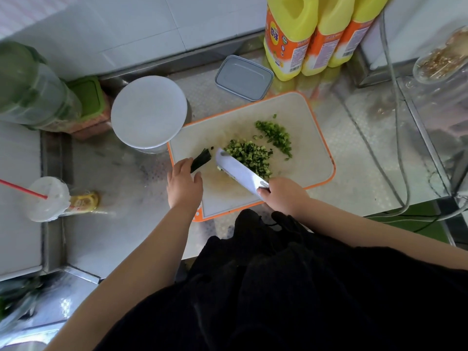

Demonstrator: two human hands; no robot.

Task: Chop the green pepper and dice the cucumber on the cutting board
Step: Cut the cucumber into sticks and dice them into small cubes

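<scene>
A white cutting board [304,127] with an orange rim lies on the steel counter. On it are two green heaps: finely chopped pepper [274,135] at the far side and diced cucumber [249,154] nearer me. My left hand [183,183] holds a dark green cucumber strip [201,160] at the board's left edge. My right hand [283,196] grips the handle of a white knife [238,172]. The blade lies tilted against the near-left side of the cucumber heap, with a few bits under it.
A round white-lidded container [149,111] touches the board's far-left corner. A grey lidded box [244,77] and yellow bottles [291,36] stand behind it. A plastic cup with a red straw [48,198] is at the left, cables [397,117] run along the right.
</scene>
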